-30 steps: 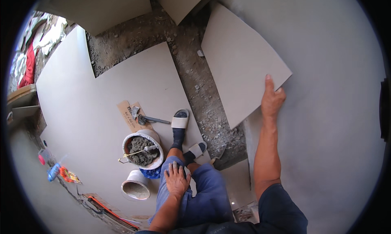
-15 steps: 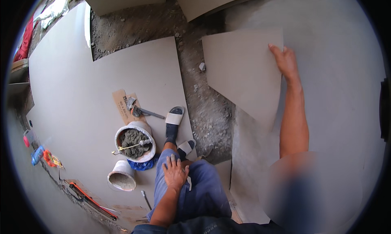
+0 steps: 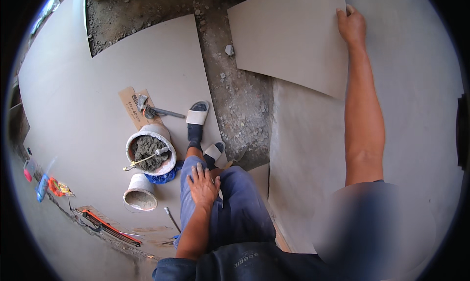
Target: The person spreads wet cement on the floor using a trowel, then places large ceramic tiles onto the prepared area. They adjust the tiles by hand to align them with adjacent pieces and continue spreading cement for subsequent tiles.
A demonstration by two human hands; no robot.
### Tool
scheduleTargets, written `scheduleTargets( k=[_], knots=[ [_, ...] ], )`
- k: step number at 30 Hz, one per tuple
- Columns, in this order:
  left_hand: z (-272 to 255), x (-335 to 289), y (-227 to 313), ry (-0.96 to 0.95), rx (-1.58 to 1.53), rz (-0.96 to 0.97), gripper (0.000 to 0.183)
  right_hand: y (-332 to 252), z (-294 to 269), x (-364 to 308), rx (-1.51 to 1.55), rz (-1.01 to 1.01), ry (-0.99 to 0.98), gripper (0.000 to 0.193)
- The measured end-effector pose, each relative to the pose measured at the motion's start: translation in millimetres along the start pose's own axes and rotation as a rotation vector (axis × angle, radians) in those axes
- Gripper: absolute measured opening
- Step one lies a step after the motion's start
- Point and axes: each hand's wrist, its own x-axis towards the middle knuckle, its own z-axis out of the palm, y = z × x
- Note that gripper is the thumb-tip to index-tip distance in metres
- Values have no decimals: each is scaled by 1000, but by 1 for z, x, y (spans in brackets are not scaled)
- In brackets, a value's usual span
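A large beige-grey floor tile (image 3: pixel 289 36) leans or stands at the far right of the dirt strip; I cannot tell how it rests. My right hand (image 3: pixel 352 26) is closed around its right edge, thumb on the near face and fingers behind. On my left thigh, near the knee, my left hand (image 3: pixel 202 184) lies flat with its fingers spread, holding nothing. To its left stands a bucket of wet grey mortar (image 3: pixel 149 149) with a thin, yellowish-handled tool across its top. A smaller bucket (image 3: pixel 140 193) with grey material sits just nearer.
Laid tiles (image 3: pixel 93 109) cover the left. Beside them runs bare rubble (image 3: pixel 240 100) with a pale stone (image 3: pixel 229 50). A hammer-like tool (image 3: pixel 166 113) lies by cardboard (image 3: pixel 129 105). A tile cutter (image 3: pixel 107 227) lies at lower left. A grey wall (image 3: pixel 411 95) rises at right.
My right hand and the tile have moved farther away, and the tile has turned so its lower edge lies flatter. My view has shifted slightly. My left hand stays on my thigh.
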Motion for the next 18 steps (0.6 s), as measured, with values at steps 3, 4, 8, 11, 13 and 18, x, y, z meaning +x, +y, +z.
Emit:
scheduleTargets(
  k=[3, 4, 8, 11, 13, 18],
  knots=[
    [3, -3, 0, -8, 12, 6, 55, 0, 1, -9, -225, -54, 119, 44],
    [5, -4, 0, -8, 17, 10, 56, -2, 2, -12, -267, -53, 89, 44],
    [15, -9, -4, -12, 48, 13, 56, -6, 4, -22, -177, 134, -89, 61],
    [26, -15, -9, 24, 56, 11, 55, -6, 10, -33, -159, -10, 164, 58],
    [35, -22, -14, 12, 61, 20, 55, -7, 12, -39, -143, -25, 160, 58],
    [66, -39, -29, 42, 89, 23, 56, -9, 2, -67, 26, -24, 112, 58]
  ],
)
